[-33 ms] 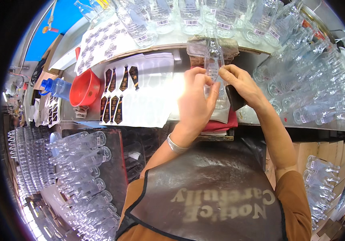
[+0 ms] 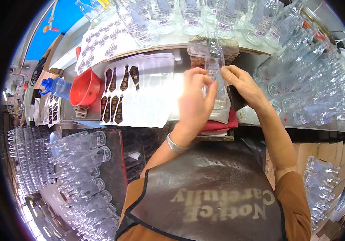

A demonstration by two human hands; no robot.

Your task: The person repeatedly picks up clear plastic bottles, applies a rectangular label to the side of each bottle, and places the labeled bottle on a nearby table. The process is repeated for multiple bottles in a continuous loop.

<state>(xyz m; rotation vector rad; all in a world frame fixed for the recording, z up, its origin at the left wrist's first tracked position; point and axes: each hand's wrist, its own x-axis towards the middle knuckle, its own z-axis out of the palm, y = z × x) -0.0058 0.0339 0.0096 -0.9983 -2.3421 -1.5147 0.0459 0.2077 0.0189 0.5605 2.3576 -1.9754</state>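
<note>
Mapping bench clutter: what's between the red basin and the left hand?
In the head view, a white sheet with dark tie-shaped labels lies between the red basin and left hand; glare washes out its hand-side edge.

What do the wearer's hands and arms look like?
Left hand and right hand are ungloved. A pale, silvery bracelet circles the left wrist; the right wrist shows none. Orange-brown sleeves leave both forearms bare. No cables visible.
</note>
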